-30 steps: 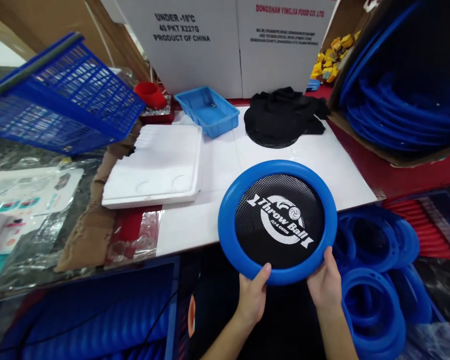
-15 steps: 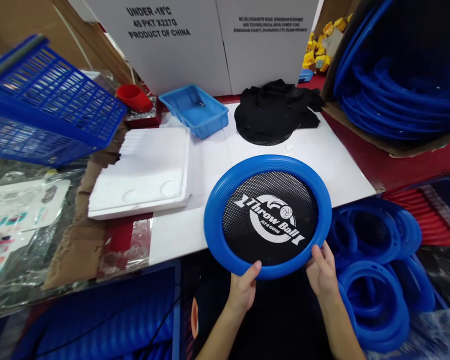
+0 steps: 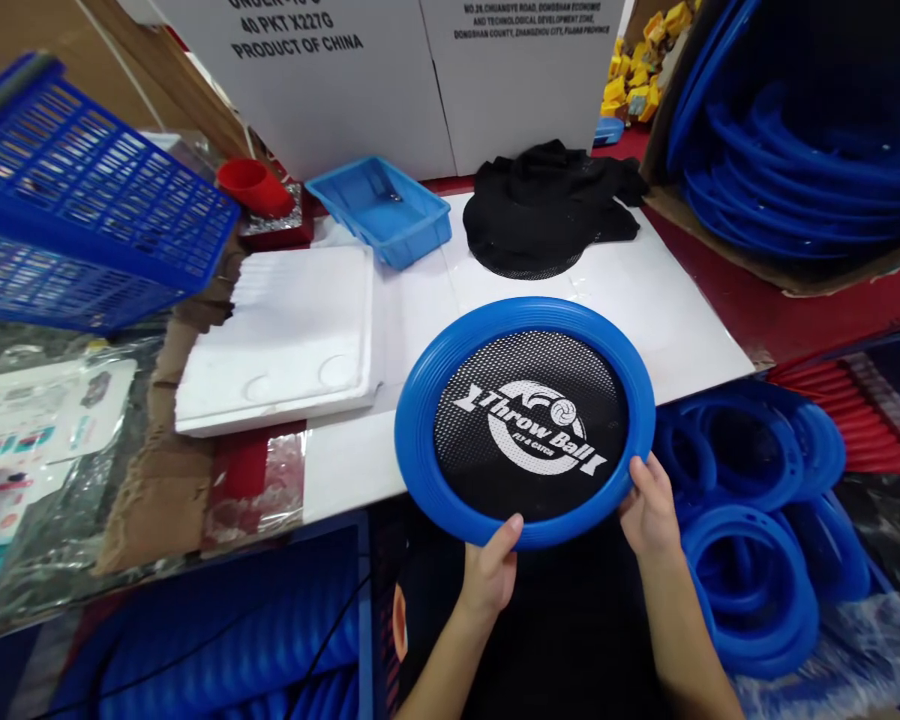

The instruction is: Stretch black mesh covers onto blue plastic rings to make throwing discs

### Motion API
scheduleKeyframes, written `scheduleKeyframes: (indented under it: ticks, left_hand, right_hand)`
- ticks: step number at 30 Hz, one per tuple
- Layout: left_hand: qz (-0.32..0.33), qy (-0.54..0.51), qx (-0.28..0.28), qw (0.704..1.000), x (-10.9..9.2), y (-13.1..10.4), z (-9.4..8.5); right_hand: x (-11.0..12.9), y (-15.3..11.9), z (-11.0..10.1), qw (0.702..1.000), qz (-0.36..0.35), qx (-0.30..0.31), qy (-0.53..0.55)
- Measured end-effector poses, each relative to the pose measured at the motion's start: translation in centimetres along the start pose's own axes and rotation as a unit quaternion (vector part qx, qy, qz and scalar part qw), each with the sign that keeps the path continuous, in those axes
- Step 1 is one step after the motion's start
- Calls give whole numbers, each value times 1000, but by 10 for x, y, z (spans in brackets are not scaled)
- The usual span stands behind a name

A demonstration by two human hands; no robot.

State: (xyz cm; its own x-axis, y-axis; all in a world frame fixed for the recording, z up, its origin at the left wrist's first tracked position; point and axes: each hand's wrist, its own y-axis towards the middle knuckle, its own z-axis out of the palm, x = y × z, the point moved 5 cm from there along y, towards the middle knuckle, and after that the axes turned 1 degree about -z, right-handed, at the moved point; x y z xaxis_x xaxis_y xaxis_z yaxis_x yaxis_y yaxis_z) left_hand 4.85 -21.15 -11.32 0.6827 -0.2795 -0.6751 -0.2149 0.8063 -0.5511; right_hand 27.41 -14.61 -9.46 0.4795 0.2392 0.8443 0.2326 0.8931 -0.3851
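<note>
A blue ring-rimmed throwing disc (image 3: 424, 440) with a black mesh centre lettered "Throw Ball" is held tilted over the front edge of the white work surface (image 3: 337, 480). My left hand (image 3: 491, 572) grips its lower rim, thumb on top and fingers hidden beneath. At the lower right of the rim, my right hand (image 3: 651, 508) pinches it the same way. Behind the disc lies a pile of black mesh fabric (image 3: 547, 205). Left of that pile sits a light blue plastic tray (image 3: 420, 232) with small bits inside.
A white foam block (image 3: 285, 330) lies to the left, beside a blue basket (image 3: 97, 200) and a red cup (image 3: 255, 188). Blue rings fill a cardboard box (image 3: 817, 285) at right. More blue rings (image 3: 746, 590) are stacked below, and blue discs (image 3: 232, 640) sit in a lower-left crate.
The disc and both hands have shifted slightly left and up in view. My view has tilted a little downward. Both hands keep hold of the rim.
</note>
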Motion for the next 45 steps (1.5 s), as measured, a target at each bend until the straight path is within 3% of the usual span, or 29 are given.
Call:
scheduleKeyframes:
  ticks: [4,10,20,24,30,32,36,45]
  left_hand:
    - [5,-9,2,1000,2,2,-4]
    - [18,-5,-39,999,2,6,-16]
    - [11,-1,-48,999,-13,-7,-3]
    - [1,1,-52,999,-15,-9,-2]
    - [-16,-21,-62,998,-21,-18,3]
    - [-17,-28,-68,997,-24,-23,8]
    - [-17,-43,-82,996,-24,-29,15]
    - [-13,-53,-92,994,-20,-28,17]
  right_hand:
    - [2,-5,9,999,-50,-4,9]
    - [8,-4,9,997,-31,59,-31]
    - [13,-9,22,1000,-5,-13,-2]
    - [8,-2,14,999,41,15,12]
    - [23,6,15,998,-11,0,-69]
    - [37,4,19,983,-55,-14,-172]
    - [65,1,29,928,-122,-30,-350]
    - [86,-1,42,839,-73,-28,-538]
